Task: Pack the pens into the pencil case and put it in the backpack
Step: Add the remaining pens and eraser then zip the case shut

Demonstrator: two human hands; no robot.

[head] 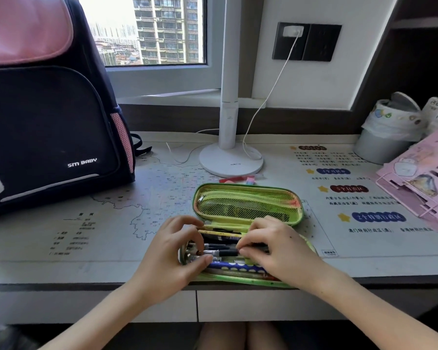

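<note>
Green case [248,205] lies open at lower centre on the desk [137,193], mesh lid tipped back, its tray full of pens [223,253]. The left hand [172,251] curls its fingers onto their left ends; the right hand [276,248] pinches one. The backpack [48,127] stands upper left.
</note>
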